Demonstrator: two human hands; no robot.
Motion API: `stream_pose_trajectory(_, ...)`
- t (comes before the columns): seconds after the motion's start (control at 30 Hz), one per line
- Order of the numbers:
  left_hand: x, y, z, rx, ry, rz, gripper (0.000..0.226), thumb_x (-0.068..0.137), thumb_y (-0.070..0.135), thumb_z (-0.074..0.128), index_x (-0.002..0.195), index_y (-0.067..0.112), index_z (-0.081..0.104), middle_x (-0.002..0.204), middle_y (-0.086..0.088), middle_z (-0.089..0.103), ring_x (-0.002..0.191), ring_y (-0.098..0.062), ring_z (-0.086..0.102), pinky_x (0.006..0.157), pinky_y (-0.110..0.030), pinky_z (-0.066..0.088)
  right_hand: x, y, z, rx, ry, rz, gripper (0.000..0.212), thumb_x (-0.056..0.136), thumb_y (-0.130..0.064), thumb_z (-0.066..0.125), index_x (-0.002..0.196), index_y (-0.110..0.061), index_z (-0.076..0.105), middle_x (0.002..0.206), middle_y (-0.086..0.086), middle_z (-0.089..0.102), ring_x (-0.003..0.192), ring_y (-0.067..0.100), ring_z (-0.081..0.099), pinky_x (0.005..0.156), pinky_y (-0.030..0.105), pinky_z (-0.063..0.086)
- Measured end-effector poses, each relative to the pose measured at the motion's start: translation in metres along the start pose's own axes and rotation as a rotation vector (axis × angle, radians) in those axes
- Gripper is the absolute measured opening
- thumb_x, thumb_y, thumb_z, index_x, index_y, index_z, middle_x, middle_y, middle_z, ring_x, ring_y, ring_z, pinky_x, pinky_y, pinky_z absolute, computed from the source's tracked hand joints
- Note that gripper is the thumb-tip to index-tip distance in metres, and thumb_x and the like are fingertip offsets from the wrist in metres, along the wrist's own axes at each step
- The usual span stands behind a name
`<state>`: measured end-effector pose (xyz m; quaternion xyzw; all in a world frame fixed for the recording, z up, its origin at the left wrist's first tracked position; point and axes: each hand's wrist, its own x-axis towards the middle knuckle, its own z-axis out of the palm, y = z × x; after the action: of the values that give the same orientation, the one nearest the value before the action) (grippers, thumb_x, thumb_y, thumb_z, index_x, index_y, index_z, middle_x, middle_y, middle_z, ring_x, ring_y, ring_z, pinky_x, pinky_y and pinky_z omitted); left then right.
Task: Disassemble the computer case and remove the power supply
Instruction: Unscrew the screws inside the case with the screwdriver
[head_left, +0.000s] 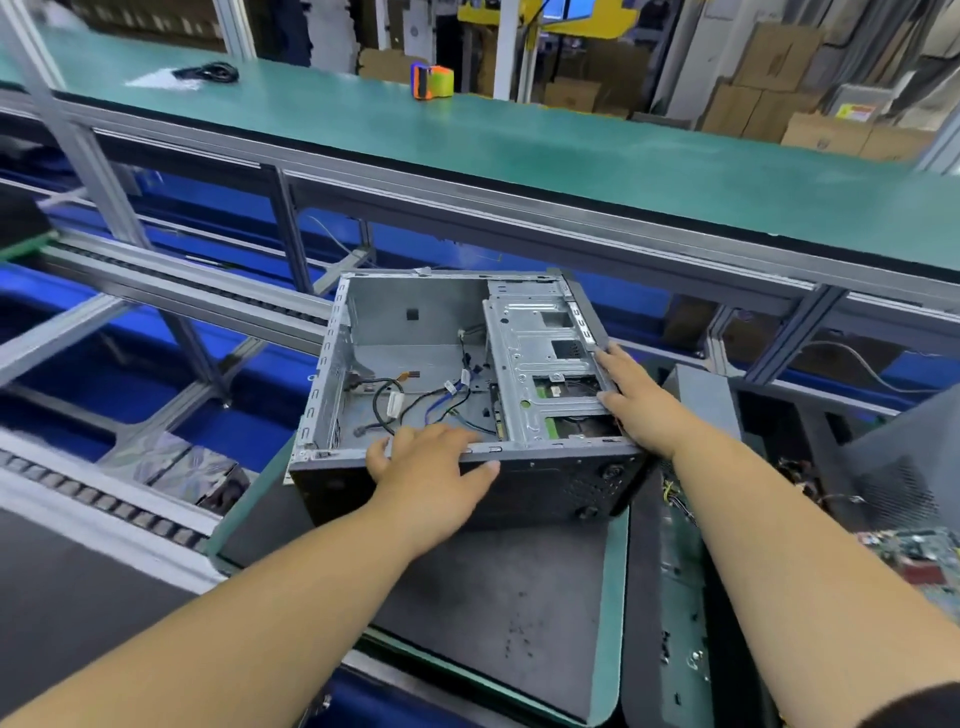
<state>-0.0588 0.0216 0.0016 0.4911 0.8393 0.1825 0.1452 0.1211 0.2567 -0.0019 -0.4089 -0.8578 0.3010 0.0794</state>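
An open computer case (457, 384) lies on a dark mat (509, 597) on the bench, beside green conveyors and stacked cardboard boxes (769, 88). Left hand (426, 467) grips its near edge; right hand (631, 400) rests flat, fingers spread. No legible writing.

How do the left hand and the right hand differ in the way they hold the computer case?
The left hand lies over the near top edge of the computer case, fingers curled inside and thumb on the black outer wall. The right hand is at the right side, fingers nearly straight against the drive cage. The left sits toward the emptied bay with loose cables; the right is beside the metal brackets. Both are bare and touch the case.
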Motion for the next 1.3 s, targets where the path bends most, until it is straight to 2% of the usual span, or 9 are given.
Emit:
stream_pose_trajectory(0.2, 0.016, -0.019, -0.009, -0.058, 0.031, 0.009, 0.024, 0.093, 0.053, 0.042, 0.108, 0.049, 0.061, 0.114, 0.024, 0.054, 0.116, -0.009, 0.037, 0.104, -0.035, 0.008, -0.019, -0.012, 0.012, 0.095, 0.082, 0.052, 0.064, 0.102, -0.016, 0.049, 0.158, -0.023, 0.018, 0.165, -0.011, -0.004, 0.151, 0.012, 0.009, 0.118, 0.027, 0.013)
stream_pose_trajectory(0.3, 0.028, -0.034, -0.015, -0.055, 0.031, 0.024, 0.028, 0.094, 0.054, 0.042, 0.112, 0.045, 0.061, 0.127, 0.022, 0.055, 0.125, -0.012, 0.038, 0.103, -0.033, 0.014, -0.033, -0.018, 0.022, 0.177, 0.157, 0.096, 0.062, 0.102, -0.015, 0.050, 0.157, -0.023, 0.022, 0.165, -0.012, -0.001, 0.150, 0.011, 0.013, 0.111, 0.021, 0.016)
stream_pose_trajectory(0.43, 0.041, -0.053, -0.020, -0.026, 0.030, 0.050, 0.039, 0.093, 0.055, 0.042, 0.127, 0.041, 0.056, 0.147, 0.021, 0.039, 0.135, -0.011, 0.032, 0.111, -0.034, 0.012, -0.048, -0.034, 0.038, 0.255, 0.239, 0.158, 0.061, 0.102, -0.016, 0.049, 0.156, -0.024, 0.022, 0.164, -0.017, -0.001, 0.149, 0.010, 0.015, 0.107, 0.019, 0.016)
stream_pose_trajectory(0.63, 0.057, -0.068, -0.028, 0.021, 0.110, 0.063, 0.042, 0.090, 0.053, 0.050, 0.130, 0.039, 0.054, 0.155, 0.013, 0.032, 0.139, -0.016, 0.031, 0.113, -0.037, 0.015, -0.064, -0.062, 0.058, 0.316, 0.337, 0.260, 0.061, 0.102, -0.016, 0.048, 0.156, -0.024, 0.022, 0.164, -0.017, -0.002, 0.149, 0.010, 0.014, 0.116, 0.026, 0.017)
stream_pose_trajectory(0.8, 0.069, -0.081, -0.038, 0.015, 0.100, 0.091, 0.046, 0.085, 0.044, 0.053, 0.131, 0.041, 0.054, 0.157, 0.011, 0.029, 0.138, -0.017, 0.032, 0.112, -0.037, 0.017, -0.073, -0.088, 0.076, 0.309, 0.420, 0.341, 0.062, 0.102, -0.013, 0.049, 0.156, -0.021, 0.021, 0.164, -0.016, -0.003, 0.149, 0.010, 0.014, 0.101, 0.017, 0.018)
stream_pose_trajectory(0.93, 0.080, -0.095, -0.055, -0.018, 0.048, 0.111, 0.050, 0.079, 0.039, 0.055, 0.128, 0.041, 0.057, 0.155, 0.012, 0.032, 0.138, -0.016, 0.032, 0.110, -0.037, 0.019, -0.080, -0.114, 0.099, 0.345, 0.508, 0.406, 0.063, 0.101, -0.011, 0.046, 0.157, -0.020, 0.019, 0.163, -0.018, -0.007, 0.148, 0.009, 0.016, 0.099, 0.016, 0.021)
stream_pose_trajectory(1.0, 0.085, -0.102, -0.065, -0.034, 0.002, 0.122, 0.056, 0.070, 0.042, 0.051, 0.126, 0.042, 0.058, 0.154, 0.015, 0.034, 0.138, -0.015, 0.033, 0.110, -0.038, 0.019, -0.085, -0.129, 0.114, 0.328, 0.556, 0.455, 0.063, 0.101, -0.014, 0.045, 0.157, -0.021, 0.016, 0.162, -0.021, -0.010, 0.146, 0.010, 0.019, 0.097, 0.019, 0.027)
stream_pose_trajectory(1.1, 0.089, -0.114, -0.077, -0.083, -0.039, 0.134, 0.055, 0.060, 0.042, 0.046, 0.113, 0.048, 0.061, 0.151, 0.019, 0.037, 0.137, -0.013, 0.035, 0.111, -0.039, 0.020, -0.091, -0.150, 0.134, 0.293, 0.595, 0.504, 0.064, 0.101, -0.020, 0.046, 0.157, -0.022, 0.015, 0.162, -0.019, -0.012, 0.148, 0.017, 0.017, 0.111, 0.035, 0.034)
stream_pose_trajectory(1.3, 0.081, -0.113, -0.081, -0.126, -0.001, 0.114, 0.059, 0.065, 0.041, 0.050, 0.124, 0.040, 0.059, 0.152, 0.012, 0.038, 0.139, -0.016, 0.029, 0.113, -0.037, 0.014, -0.099, -0.157, 0.132, 0.195, 0.550, 0.545, 0.068, 0.099, -0.041, 0.049, 0.156, -0.025, 0.015, 0.164, -0.012, -0.004, 0.148, 0.020, 0.004, 0.117, 0.045, 0.012)
